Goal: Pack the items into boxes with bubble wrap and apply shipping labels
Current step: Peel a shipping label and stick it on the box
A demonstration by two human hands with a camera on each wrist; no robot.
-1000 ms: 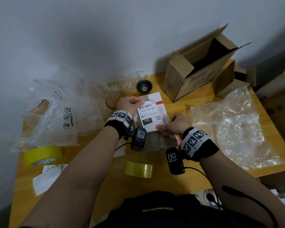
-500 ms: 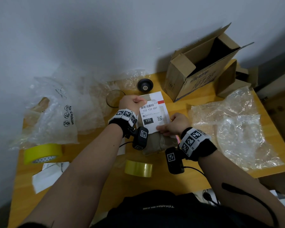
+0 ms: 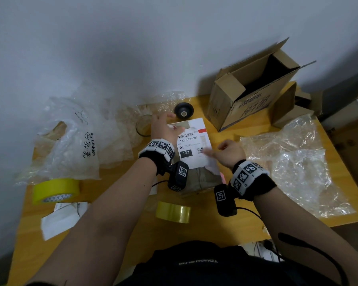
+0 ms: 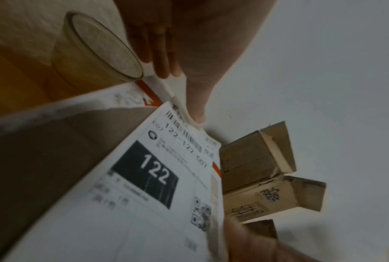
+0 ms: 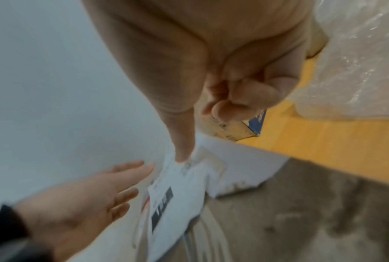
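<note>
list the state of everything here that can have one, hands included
shipping label: lying flat on the closed box, right index fingertip and left thumb pressing it
closed box: flaps shut, on the table
big carton: open, tilted, flaps up
glass cup: upright, looks empty
left hand: fingers straight, spread
right hand: index finger out, other fingers curled, holding nothing
yellow tape roll: lying on its side

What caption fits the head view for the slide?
Left hand open and right hand pressing a fingertip on the shipping label atop a brown parcel.
</note>
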